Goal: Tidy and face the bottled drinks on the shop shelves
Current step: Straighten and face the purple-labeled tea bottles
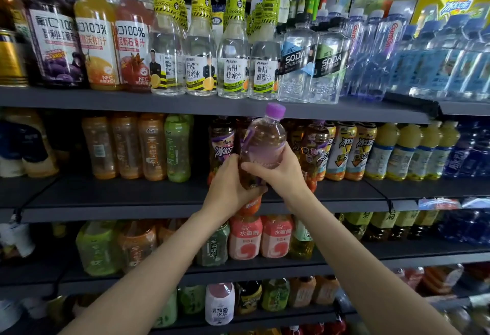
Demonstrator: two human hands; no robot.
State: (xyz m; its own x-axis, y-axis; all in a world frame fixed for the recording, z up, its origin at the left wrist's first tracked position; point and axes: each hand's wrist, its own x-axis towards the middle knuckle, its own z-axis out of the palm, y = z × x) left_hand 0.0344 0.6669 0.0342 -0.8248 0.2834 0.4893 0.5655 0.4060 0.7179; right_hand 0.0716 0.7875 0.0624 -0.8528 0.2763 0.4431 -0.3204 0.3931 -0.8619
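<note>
A purple-capped bottle (263, 139) was gripped upright by the left hand (230, 186) and right hand (281, 172), fingers clasped around it before the middle shelf (159, 196).

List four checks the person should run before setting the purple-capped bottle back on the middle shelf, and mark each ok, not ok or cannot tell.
1. Both hands grip the purple-capped bottle: ok, left hand and right hand wrap its lower half.
2. Bottle upright: ok, only slightly tilted.
3. Label faces outward: cannot tell, the hands and blur hide it.
4. Free slot among the matching purple-labelled iced tea bottles on the middle shelf: cannot tell, the held bottle blocks it.
</note>
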